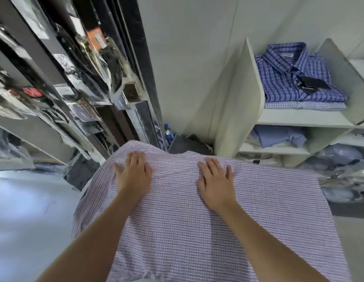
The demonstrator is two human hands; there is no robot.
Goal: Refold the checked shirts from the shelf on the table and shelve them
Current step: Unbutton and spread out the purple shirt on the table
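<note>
Beside white shelves [305, 119], a pale lilac checked shirt [248, 210] lies spread flat.

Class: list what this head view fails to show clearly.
Head view: near hem of the shirt, cut off by the bottom edge.
Head view: tag print on the blue shirt, too small.
Head view: packets at left, blurred.
Head view: pale shirt, mostly covered by the blue shirt.
</note>
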